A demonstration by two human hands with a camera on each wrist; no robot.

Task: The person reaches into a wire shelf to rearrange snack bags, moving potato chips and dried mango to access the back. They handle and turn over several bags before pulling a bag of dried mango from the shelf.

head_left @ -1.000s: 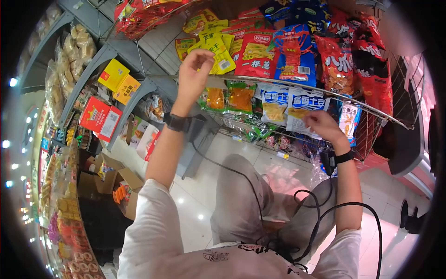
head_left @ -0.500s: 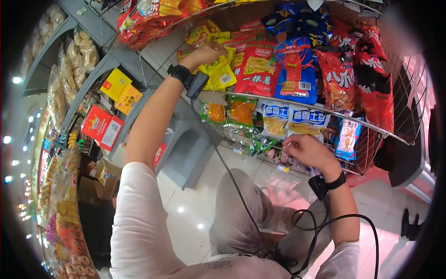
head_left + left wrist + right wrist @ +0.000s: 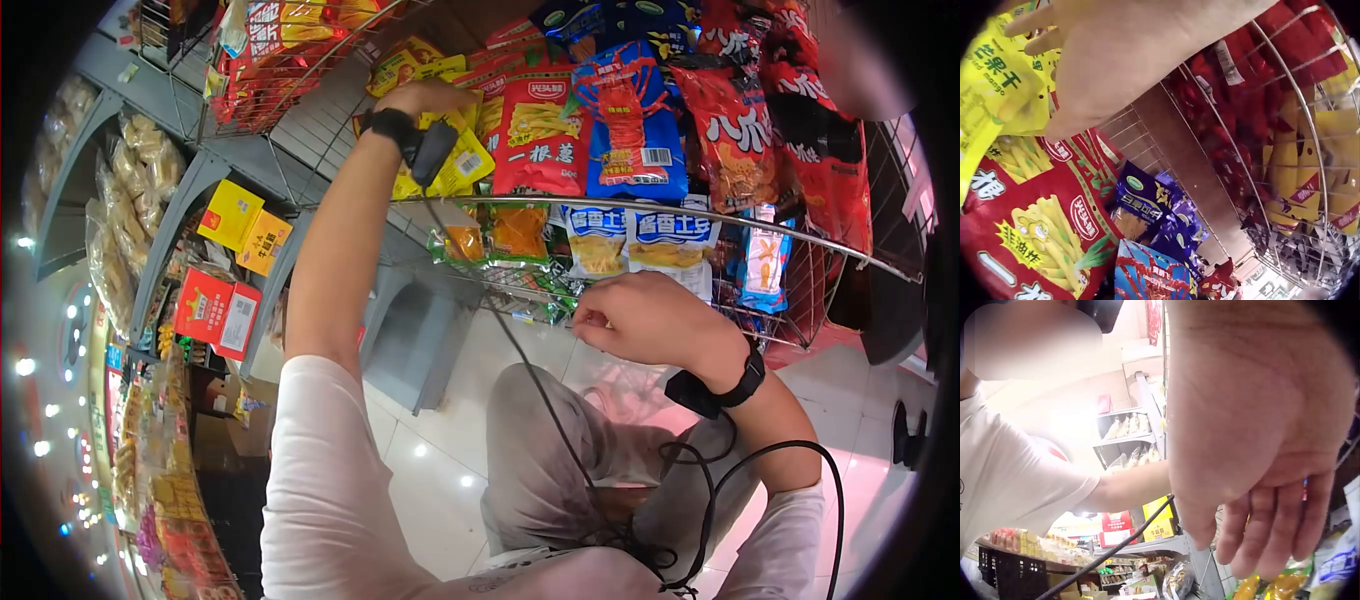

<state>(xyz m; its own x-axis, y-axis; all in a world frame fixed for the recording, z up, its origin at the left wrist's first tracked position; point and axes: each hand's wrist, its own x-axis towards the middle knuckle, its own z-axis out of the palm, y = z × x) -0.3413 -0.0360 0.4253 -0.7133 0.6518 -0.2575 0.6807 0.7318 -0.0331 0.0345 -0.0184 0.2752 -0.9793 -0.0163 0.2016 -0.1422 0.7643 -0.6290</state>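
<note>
My left hand [image 3: 432, 97] reaches over the yellow dried mango bags [image 3: 460, 160] at the left end of the wire rack's upper basket. In the left wrist view its fingers [image 3: 1030, 22] extend beside a mango bag [image 3: 997, 81], with the palm above a red snack bag [image 3: 1041, 219]. My right hand [image 3: 650, 320] hangs in front of the lower shelf, holding nothing. Its fingers [image 3: 1260, 531] are loosely bent. Behind it sit white-and-blue potato snack bags [image 3: 670, 240] and orange snack packs [image 3: 518, 232].
The basket's wire rim [image 3: 640, 203] curves between the two levels. Red, blue and black bags fill the right side, such as a red snack bag [image 3: 735, 140]. Yellow [image 3: 230, 215] and red boxes [image 3: 217, 312] stand on a grey shelf at left. A black cable [image 3: 520, 360] trails from my left wrist.
My left hand has moved from above the basket's front down onto the mango bags. The right hand has drawn back from the potato snack bags toward my body.
</note>
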